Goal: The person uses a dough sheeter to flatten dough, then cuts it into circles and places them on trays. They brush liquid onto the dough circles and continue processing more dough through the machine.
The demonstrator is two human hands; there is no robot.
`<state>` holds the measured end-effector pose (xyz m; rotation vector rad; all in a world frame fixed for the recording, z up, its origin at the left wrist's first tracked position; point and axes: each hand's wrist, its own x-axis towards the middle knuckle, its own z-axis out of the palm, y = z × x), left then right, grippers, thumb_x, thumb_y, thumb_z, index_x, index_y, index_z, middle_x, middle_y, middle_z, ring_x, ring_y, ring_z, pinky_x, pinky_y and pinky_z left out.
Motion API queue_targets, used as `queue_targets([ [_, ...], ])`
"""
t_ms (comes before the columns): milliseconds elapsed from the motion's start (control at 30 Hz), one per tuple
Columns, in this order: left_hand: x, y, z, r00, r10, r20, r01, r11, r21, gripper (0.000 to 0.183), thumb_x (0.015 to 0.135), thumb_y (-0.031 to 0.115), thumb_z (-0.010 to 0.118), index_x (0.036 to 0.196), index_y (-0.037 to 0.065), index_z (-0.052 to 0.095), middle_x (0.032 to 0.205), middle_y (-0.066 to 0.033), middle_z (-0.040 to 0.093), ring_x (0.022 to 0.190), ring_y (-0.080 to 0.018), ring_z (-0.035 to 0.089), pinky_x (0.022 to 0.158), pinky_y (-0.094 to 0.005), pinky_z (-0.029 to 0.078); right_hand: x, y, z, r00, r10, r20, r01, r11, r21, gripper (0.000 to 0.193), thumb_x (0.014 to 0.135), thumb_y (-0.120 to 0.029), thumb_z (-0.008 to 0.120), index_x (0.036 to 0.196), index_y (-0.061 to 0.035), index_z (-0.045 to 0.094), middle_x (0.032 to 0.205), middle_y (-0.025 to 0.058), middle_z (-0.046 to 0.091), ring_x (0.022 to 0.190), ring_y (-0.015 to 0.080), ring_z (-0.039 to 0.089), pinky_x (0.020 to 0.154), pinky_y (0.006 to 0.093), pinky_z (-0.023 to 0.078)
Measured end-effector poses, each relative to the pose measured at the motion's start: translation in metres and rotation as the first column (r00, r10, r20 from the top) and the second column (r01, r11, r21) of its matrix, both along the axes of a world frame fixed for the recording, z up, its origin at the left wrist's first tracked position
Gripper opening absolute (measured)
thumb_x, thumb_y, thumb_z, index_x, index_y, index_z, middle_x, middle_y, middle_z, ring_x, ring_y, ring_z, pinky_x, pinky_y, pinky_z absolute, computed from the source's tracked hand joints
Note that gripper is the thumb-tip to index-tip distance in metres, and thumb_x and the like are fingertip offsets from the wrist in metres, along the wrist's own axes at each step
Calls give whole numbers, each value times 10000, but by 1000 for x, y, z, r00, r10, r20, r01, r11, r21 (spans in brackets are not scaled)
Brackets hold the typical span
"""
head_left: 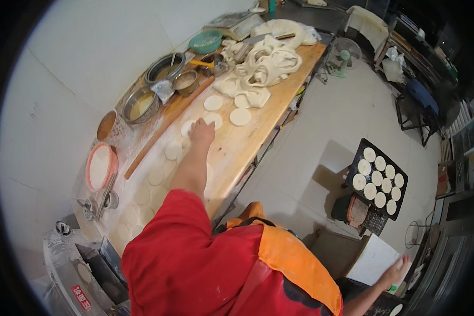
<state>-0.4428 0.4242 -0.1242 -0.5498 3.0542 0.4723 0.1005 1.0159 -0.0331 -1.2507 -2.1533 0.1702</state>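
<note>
My left hand reaches over the floured wooden table, its fingers bent down and closed at the edge of a flat dough round. Another dough round lies partly under the same hand. Several more rounds are spread on the table, including one whole round to the right; my forearm hides some. Out at the lower right, my right hand, with a green band at the wrist, hovers by a white board. Its fingers look partly curled, but they are small and blurred, and I cannot tell whether they hold anything.
A long rolling pin lies along the table, beside metal bowls and a pink basin of flour. A heap of dough sits at the far end. Right of the table, a black tray carries several dough rounds; a fan stands beyond.
</note>
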Motion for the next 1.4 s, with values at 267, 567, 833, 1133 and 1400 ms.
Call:
queue_targets([
  [267,-67,-6,4,994,-23,109,19,999,38,394,736,253,724,1074,81,618,1054,-97,666,1017,-284,607,894,-452,435,-261,-192,5,729,667,-150,-643,594,-484,261,833,-64,648,1078,24,640,984,113,677,894,169,629,801,282,491],
  [567,38,81,66,617,-760,-203,383,65,922,250,728,130,749,918,47,611,777,-10,625,734,-116,596,684,-315,495,-371,-341,-18,610,479,-631,-746,78,-661,454,771,-134,747,1157,44,585,1034,123,669,918,212,639,828,331,504],
  [833,-163,40,-10,886,-401,-234,400,915,-53,306,826,211,637,1069,28,603,1053,-133,646,966,-260,612,832,-376,480,-273,-255,-62,899,22,-437,-433,-109,-895,287,828,-127,687,1053,43,632,949,97,667,822,172,630,727,311,501],
  [1133,-208,103,-58,851,-489,-193,486,872,-67,338,847,199,578,1131,17,564,1120,-155,611,1033,-292,585,869,-421,472,-16,-102,3,641,-446,-625,-343,562,-753,367,803,-92,678,1150,-13,590,997,70,648,826,170,636,668,300,525],
  [1400,-64,218,-29,828,-428,-362,560,671,486,369,866,189,525,1187,7,530,1180,-175,581,1092,-320,562,901,-462,465,289,6,-16,0,-745,-667,501,577,-645,503,825,-26,624,1309,-6,487,1005,133,645,592,164,615,481,270,521],
])
